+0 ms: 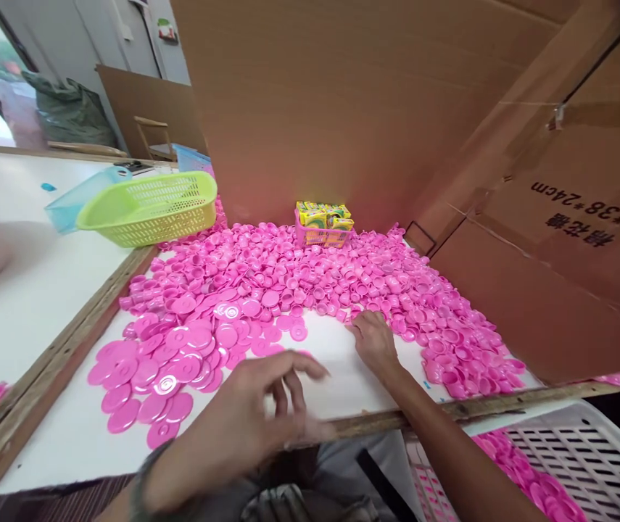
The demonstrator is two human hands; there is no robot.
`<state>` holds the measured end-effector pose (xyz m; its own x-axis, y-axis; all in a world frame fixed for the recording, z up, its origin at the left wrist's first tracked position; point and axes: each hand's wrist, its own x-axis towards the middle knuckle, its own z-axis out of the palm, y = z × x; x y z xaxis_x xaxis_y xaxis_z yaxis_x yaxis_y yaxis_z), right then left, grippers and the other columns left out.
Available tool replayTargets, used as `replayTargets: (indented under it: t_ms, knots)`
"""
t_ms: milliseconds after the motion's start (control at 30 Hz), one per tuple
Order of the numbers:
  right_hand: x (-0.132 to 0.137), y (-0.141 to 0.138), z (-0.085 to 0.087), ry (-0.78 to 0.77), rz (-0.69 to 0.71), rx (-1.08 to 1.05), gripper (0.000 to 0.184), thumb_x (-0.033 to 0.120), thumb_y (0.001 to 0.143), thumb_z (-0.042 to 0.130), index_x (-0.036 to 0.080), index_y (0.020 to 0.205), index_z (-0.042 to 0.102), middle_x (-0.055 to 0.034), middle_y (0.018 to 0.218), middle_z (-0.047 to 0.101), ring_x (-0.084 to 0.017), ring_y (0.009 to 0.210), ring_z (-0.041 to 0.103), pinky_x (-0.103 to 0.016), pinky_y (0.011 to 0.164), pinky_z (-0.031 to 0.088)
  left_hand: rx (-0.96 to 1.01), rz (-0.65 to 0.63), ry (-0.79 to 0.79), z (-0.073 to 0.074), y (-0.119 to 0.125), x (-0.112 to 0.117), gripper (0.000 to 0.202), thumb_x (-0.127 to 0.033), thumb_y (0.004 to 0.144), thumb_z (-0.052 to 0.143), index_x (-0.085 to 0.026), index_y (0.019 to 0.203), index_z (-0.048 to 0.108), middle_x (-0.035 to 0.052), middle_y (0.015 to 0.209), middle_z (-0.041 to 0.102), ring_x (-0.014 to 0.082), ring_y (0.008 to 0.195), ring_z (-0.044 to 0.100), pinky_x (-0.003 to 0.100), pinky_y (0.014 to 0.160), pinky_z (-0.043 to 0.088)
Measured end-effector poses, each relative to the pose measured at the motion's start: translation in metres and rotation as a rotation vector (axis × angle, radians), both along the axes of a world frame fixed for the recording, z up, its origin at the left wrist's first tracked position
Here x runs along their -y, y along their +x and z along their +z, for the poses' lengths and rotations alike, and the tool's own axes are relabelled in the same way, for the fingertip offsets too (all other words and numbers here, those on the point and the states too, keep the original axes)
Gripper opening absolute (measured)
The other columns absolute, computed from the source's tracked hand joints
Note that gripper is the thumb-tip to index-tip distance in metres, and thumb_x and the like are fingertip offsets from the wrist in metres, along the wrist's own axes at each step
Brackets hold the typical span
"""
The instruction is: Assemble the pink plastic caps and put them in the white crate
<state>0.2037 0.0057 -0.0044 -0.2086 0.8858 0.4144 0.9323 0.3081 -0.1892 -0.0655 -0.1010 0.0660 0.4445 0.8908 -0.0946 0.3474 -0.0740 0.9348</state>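
A big heap of small pink plastic cups [315, 279] covers the back of a white tabletop [70, 435]. Flat pink round lids [162, 370] lie spread at the front left. My right hand [372, 339] rests palm down at the heap's near edge, fingers reaching into the cups; whether it grips one is hidden. My left hand [249, 420] hovers above the table's front edge, fingers loosely curled and apart, slightly blurred, holding nothing I can see.
A small pink basket of yellow packets [323, 223] stands at the back. Cardboard walls [560, 217] enclose the back and right. A green basket [151, 206] and blue tray sit at left. A white crate [587, 449] with pink pieces is at lower right.
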Motion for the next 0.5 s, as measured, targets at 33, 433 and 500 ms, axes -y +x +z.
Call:
replayTargets:
  t_ms: [33, 433, 500]
  knots:
    - [0.003, -0.005, 0.002, -0.015, 0.035, -0.015, 0.022, 0.020, 0.085, 0.045, 0.018, 0.065, 0.055, -0.0059, 0.073, 0.053, -0.020, 0.074, 0.044, -0.032, 0.065, 0.037, -0.147, 0.020, 0.050, -0.003, 0.008, -0.020, 0.040, -0.032, 0.068, 0.063, -0.022, 0.105, 0.056, 0.0035, 0.079, 0.062, 0.0175, 0.071, 0.057, 0.028, 0.065, 0.045]
    - [0.041, -0.039, 0.009, -0.156, 0.331, -0.225, 0.017, 0.020, 0.087, 0.042, 0.021, 0.082, 0.059, -0.0037, 0.085, 0.062, -0.017, 0.082, 0.051, -0.031, 0.072, 0.042, -0.440, -0.055, 0.407, -0.062, 0.060, -0.090, 0.027, -0.017, 0.076, 0.052, -0.017, 0.103, 0.051, 0.0071, 0.094, 0.060, 0.0204, 0.090, 0.055, 0.029, 0.076, 0.042]
    - [0.040, -0.040, 0.008, -0.155, 0.338, -0.201, 0.017, 0.018, 0.087, 0.042, 0.021, 0.084, 0.059, -0.0037, 0.086, 0.062, -0.018, 0.083, 0.051, -0.031, 0.072, 0.042, -0.401, -0.017, 0.378, -0.064, 0.063, -0.091, 0.027, -0.020, 0.075, 0.054, -0.018, 0.102, 0.051, 0.0065, 0.093, 0.060, 0.0201, 0.088, 0.056, 0.028, 0.075, 0.043]
